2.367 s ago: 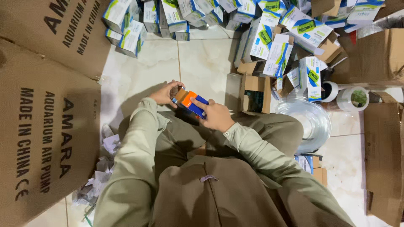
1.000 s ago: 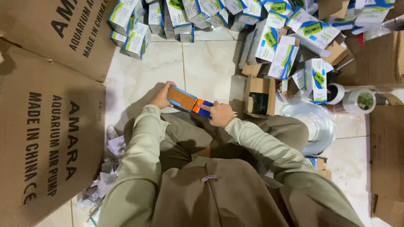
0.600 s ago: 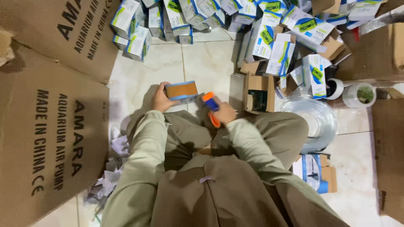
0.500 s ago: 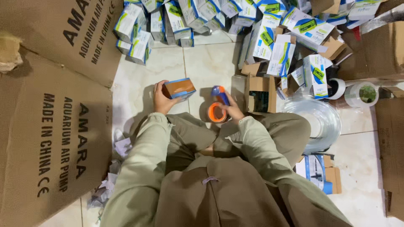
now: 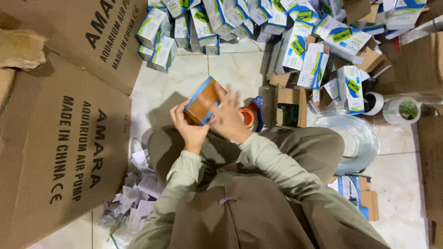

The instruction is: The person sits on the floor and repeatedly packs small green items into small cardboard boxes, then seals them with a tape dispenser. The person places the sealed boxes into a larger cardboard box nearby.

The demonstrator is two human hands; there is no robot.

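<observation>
1. I see my left hand [image 5: 190, 130] wrapped around a small product box [image 5: 203, 101], fingers on its near edge and underside, holding it tilted up over the lap.
2. The box shows a brown cardboard face with a blue edge; it sits between my two hands, above the tiled floor [image 5: 230, 69].
3. My right hand [image 5: 229, 117] lies flat against the right side of the box, fingers spread and somewhat blurred; it presses on the box rather than closing around it.
4. Just beyond the right hand, an orange and blue tape dispenser [image 5: 251, 115] rests on the floor, partly hidden by that hand; no hand holds it.
5. Right of the dispenser stands an open brown carton [image 5: 290, 107], and further right a clear plastic bag [image 5: 355, 138].
6. Ahead of both hands, heaps of white, blue and green boxes [image 5: 295, 41] spread across the floor.
7. Far to the right of the hands lie two tape rolls [image 5: 400, 109].
8. Left of the left hand, large flattened cardboard cartons [image 5: 60, 138] lean, with crumpled paper scraps [image 5: 134, 198] near my left elbow.
</observation>
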